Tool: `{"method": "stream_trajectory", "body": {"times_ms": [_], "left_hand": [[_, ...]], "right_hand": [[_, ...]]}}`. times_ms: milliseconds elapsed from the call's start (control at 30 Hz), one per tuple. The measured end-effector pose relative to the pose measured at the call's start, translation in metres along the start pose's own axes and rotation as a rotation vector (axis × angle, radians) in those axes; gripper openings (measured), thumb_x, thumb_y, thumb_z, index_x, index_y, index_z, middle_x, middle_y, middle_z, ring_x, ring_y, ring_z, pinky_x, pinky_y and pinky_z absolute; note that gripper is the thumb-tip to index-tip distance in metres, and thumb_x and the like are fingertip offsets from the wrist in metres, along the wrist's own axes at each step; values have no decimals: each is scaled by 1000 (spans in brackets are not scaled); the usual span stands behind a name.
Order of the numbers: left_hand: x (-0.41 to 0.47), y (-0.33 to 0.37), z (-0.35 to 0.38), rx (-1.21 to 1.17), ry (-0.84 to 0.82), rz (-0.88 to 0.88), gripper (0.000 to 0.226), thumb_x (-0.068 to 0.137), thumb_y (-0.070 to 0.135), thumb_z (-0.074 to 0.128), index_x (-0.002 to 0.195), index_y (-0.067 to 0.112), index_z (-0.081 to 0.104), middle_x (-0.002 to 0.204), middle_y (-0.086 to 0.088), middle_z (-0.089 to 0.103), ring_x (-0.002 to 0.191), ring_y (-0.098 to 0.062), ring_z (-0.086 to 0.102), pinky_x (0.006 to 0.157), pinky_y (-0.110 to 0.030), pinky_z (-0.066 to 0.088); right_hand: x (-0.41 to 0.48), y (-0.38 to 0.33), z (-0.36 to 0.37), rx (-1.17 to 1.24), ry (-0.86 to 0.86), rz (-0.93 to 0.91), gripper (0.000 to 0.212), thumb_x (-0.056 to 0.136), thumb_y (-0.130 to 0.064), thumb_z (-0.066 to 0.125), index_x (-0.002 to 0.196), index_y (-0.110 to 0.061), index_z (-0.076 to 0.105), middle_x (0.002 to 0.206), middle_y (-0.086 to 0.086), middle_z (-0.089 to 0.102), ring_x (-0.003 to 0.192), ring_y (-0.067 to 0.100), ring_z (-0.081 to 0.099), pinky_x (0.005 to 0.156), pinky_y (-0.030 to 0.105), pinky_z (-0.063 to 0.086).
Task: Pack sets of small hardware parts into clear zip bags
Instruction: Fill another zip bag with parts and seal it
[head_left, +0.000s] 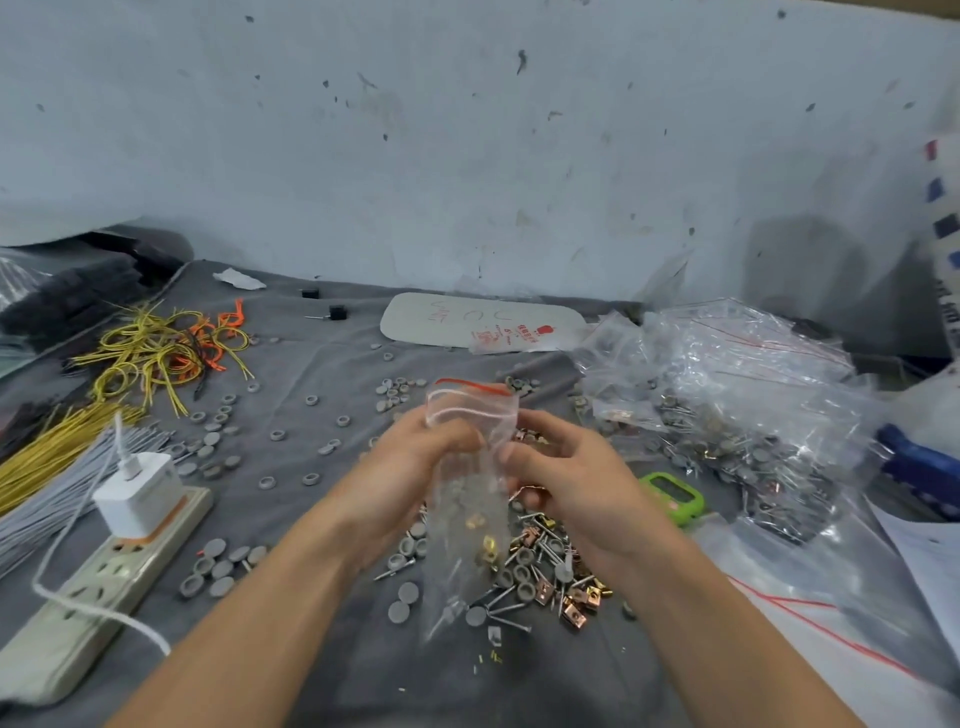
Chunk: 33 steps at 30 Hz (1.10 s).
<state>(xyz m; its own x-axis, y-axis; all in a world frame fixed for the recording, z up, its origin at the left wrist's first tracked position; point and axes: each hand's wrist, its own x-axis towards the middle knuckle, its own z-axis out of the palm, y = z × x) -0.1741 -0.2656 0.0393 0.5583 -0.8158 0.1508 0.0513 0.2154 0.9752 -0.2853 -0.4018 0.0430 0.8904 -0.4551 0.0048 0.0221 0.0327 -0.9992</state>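
Workshop packing bench (scuffed wall behind): loose screws, wire bundles, bagged parts.

The zip bag at centre is thin, clear plastic film, glossy and creased, with a red strip along its mouth. The desk is covered in matt grey cloth. At 6 o'clock lie bright metal screws, shiny copper-toned metal clips and dull, matt grey discs. At 2 o'clock the heap of bags is crinkled, shiny clear plastic. At 8 o'clock the power strip and white charger are smooth hard plastic. The wall at 12 o'clock shows rough, chipped paint.
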Motion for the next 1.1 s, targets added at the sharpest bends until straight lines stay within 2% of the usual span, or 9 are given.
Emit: {"method": "stream_trajectory", "body": {"times_ms": [133,267,333,467,600,733,833,933,1100], "left_hand": [[-5,3,0,278,-100,52,46,81,34,67,124,20,73,124,-1,74,121,-18,67,100,-29,52],[-2,0,-9,267,115,-37,22,92,15,74,114,15,77,110,-6,78,106,-25,73,92,-35,57],[0,0,-14,210,220,-48,14,88,15,77,101,12,81,100,-9,80,90,-20,74,81,-29,57],[2,3,-21,129,354,-10,25,69,31,83,88,15,84,91,-13,79,81,-20,72,80,-34,59],[3,3,-19,76,425,32,28,63,27,83,82,7,83,80,-13,78,66,-13,74,59,-19,56],[3,3,-19,99,412,-22,24,69,26,81,85,8,83,84,-16,78,71,-17,77,60,-18,56],[2,2,-17,128,416,-20,13,81,25,79,84,14,84,85,-14,79,72,-16,75,64,-22,59],[3,3,-17,98,470,12,10,76,28,81,77,19,84,78,-9,78,67,-13,73,61,-21,57],[3,2,-14,81,510,12,15,86,14,79,72,18,83,73,-7,77,60,-11,70,57,-19,54]], "right_hand": [[-1,-2,-7,-2,46,27,19,86,-3,77,103,-12,77,73,5,67,58,11,50,54,24,38],[1,-7,-12,49,126,-19,14,91,-3,73,82,-14,78,70,7,67,60,13,51,55,20,46],[3,-9,-15,46,165,-59,12,91,-3,72,83,-11,76,66,6,63,59,12,50,54,18,45],[2,-13,-17,-5,185,-98,24,91,-3,70,71,-15,74,70,9,64,66,12,51,67,22,45],[1,-17,-19,92,223,-81,34,88,2,70,61,-17,75,72,6,67,74,16,55,78,31,45],[1,-20,-22,94,275,-86,33,86,5,71,59,-14,73,67,4,70,63,9,61,79,32,48],[2,-19,-22,84,271,-88,32,87,7,68,61,-12,70,68,6,69,70,16,59,78,32,49],[3,-18,-24,55,249,-98,33,87,6,67,60,-13,71,72,10,68,75,21,56,76,32,49],[8,-11,-21,-12,196,-100,17,90,-5,74,77,-13,80,75,3,72,66,6,61,64,17,50]]}}
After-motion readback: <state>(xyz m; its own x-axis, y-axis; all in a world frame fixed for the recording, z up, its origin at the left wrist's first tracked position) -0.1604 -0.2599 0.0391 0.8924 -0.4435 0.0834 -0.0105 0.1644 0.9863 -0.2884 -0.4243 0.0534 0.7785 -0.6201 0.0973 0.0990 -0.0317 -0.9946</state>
